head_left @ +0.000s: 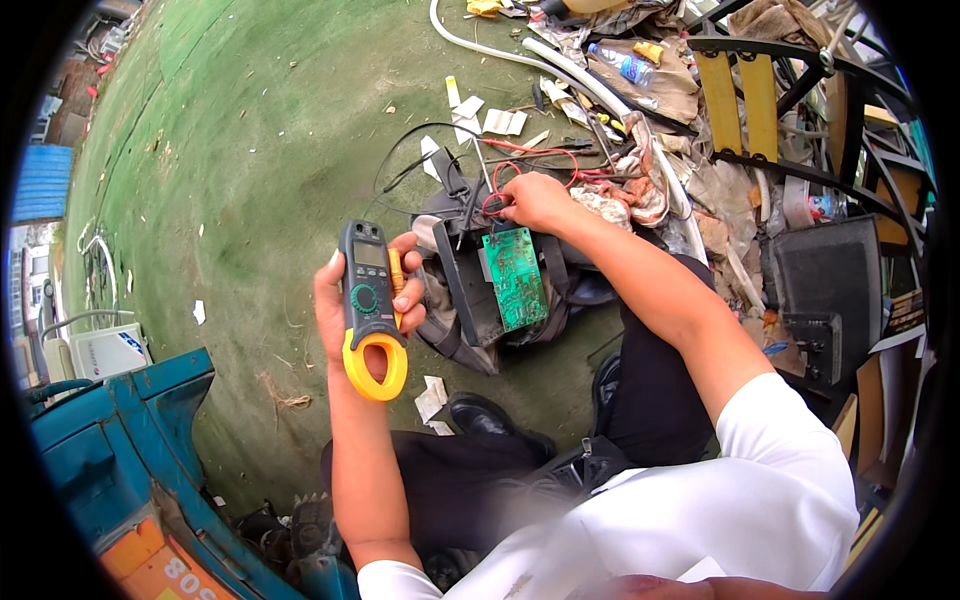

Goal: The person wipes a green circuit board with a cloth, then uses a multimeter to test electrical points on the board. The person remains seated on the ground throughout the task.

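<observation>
My left hand (330, 295) is closed round a grey clamp meter (364, 280) with a yellow jaw and green dial. In front of me a green circuit board (514, 278) lies beside an open black casing (460, 290), on a dark bag (450, 345). My right hand (533, 205) is closed at the board's far end, among red and black leads (505, 165); what exactly its fingertips grip is hidden.
Scraps, hoses (575, 70) and a plastic bottle (622, 65) litter the green ground (220, 160) at upper right. Metal frames with yellow slats (720, 100) and a black panel (815, 290) crowd the right. A teal metal machine (120, 420) stands at lower left.
</observation>
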`<action>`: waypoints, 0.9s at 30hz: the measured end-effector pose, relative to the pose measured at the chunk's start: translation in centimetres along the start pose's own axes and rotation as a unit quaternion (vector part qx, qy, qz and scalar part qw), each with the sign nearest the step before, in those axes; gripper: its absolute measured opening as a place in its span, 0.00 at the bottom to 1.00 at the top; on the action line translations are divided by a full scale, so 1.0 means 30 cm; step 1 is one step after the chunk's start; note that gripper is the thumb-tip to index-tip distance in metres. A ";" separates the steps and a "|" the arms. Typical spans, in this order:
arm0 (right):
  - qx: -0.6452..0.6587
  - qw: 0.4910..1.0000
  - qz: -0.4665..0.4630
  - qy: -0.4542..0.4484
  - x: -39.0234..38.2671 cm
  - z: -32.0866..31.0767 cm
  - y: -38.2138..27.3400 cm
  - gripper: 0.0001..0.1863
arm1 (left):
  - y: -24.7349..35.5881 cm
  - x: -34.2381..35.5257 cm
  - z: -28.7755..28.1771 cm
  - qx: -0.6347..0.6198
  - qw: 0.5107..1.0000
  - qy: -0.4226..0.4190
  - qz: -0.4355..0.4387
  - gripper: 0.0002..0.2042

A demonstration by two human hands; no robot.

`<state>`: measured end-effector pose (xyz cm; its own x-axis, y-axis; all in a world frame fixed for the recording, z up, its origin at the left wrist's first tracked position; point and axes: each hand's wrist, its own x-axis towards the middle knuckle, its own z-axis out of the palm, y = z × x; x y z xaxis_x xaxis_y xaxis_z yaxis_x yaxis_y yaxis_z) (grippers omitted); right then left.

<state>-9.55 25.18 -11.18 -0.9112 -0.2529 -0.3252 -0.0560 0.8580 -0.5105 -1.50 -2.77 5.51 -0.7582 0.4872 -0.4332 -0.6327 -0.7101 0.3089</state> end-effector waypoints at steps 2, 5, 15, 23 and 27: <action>-0.020 1.000 0.012 -0.018 0.016 0.025 0.008 0.10 | -0.010 -0.002 -0.014 -0.019 1.000 -0.003 -0.010 0.39; -0.052 0.998 -0.001 -0.024 0.035 0.050 0.004 0.10 | -0.015 0.000 -0.014 0.007 1.000 -0.008 0.009 0.35; -0.034 0.995 0.025 0.086 -0.061 -0.162 0.043 0.11 | -0.030 0.024 0.010 0.039 0.997 -0.004 0.068 0.21; 0.123 0.942 0.124 0.285 -0.235 -0.368 -0.032 0.22 | -0.056 0.046 0.048 -0.060 0.995 -0.077 -0.001 0.24; 0.212 0.953 -0.067 0.208 -0.255 -0.361 -0.127 0.24 | -0.087 0.046 0.046 -0.059 0.997 -0.028 -0.052 0.25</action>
<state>-6.78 28.69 1.86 -0.9953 -0.0735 0.0637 -0.0938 0.5503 -0.8297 -1.12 0.45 5.29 -0.6989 0.5868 -0.4088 -0.6885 -0.7069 0.1623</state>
